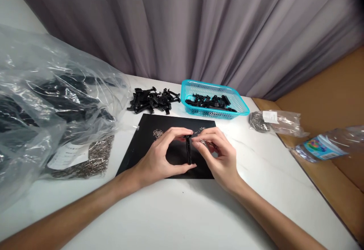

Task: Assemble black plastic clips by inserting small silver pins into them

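Note:
My left hand point(159, 155) grips a narrow black plastic part point(188, 150) by its two ends, thumb below and fingers above, so it stands on end over a black mat point(136, 151). Close to the part's upper end, my right hand point(220, 153) has thumb and forefinger pinched together. Whatever sits in that pinch is too small to make out. On the mat, a small heap of metal pieces point(157, 133) lies beyond my left hand. More metal pieces point(202, 129) show behind my right fingers, partly hidden by them.
Behind the mat are a pile of black parts point(153, 100) and a turquoise basket point(244, 109) holding more. Large clear bags point(57, 90) and a labelled bag of metal pieces point(96, 157) crowd the left. At right lie another bag point(260, 121) and a plastic bottle point(321, 147).

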A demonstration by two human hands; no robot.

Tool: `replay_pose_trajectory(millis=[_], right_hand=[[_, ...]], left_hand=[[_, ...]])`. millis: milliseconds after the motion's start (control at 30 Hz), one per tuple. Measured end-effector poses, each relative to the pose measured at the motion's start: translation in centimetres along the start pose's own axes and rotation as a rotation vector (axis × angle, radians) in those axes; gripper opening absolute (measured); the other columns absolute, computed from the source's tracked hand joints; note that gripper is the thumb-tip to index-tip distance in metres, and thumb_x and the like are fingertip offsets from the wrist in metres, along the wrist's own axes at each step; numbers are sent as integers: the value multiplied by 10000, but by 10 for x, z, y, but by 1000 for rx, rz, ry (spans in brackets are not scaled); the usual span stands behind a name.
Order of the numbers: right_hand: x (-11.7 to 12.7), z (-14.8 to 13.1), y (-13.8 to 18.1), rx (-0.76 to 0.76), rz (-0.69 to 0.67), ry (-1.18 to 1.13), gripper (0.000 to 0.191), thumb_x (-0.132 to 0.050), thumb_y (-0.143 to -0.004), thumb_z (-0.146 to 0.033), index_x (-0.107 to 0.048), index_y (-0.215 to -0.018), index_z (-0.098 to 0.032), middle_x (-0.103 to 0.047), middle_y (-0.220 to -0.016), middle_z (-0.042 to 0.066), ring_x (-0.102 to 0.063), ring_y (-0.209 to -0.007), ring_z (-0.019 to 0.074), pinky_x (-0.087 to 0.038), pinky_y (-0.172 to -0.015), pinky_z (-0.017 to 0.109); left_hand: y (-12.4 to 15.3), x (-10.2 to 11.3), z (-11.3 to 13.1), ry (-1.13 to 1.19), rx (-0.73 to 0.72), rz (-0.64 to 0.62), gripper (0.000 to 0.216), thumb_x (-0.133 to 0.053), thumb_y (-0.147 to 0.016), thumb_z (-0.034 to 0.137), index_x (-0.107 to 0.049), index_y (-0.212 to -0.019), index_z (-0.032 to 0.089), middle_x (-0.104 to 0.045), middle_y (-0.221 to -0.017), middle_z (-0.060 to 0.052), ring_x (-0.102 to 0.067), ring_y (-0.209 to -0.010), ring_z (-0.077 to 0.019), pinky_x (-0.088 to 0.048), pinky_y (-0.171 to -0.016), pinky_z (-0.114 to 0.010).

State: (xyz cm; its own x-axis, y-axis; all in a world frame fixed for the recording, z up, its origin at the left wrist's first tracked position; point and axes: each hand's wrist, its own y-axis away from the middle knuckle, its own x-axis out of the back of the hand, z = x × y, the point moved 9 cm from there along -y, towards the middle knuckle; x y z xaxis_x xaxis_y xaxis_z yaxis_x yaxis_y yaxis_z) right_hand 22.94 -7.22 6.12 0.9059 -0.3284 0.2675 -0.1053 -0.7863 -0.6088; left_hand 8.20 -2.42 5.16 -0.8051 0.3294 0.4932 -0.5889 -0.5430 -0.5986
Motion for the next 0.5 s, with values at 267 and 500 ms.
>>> replay_pose_trajectory(millis=[267,500], right_hand=[[-4,6,2,-58,79,-17,72,-674,-970,-202,-730,-970,-249,-626,-955,41,-603,-834,175,-453,-582,293],[-9,9,6,-74,70,-17,90,-650,-982,-198,-719,-972,-254,-624,-963,52,-610,-870,195,-465,-601,314]], left_hand=[[5,-4,-5,-4,86,-22,731,-904,-735,359,-538,-1360,260,-694,-1274,-56,-714,-1100,-213,-615,-984,-350],[4,-4,-3,-37,79,-14,730,-912,-720,387,-553,-1341,247,-714,-1239,-60,-731,-1039,-213,-634,-921,-346]])
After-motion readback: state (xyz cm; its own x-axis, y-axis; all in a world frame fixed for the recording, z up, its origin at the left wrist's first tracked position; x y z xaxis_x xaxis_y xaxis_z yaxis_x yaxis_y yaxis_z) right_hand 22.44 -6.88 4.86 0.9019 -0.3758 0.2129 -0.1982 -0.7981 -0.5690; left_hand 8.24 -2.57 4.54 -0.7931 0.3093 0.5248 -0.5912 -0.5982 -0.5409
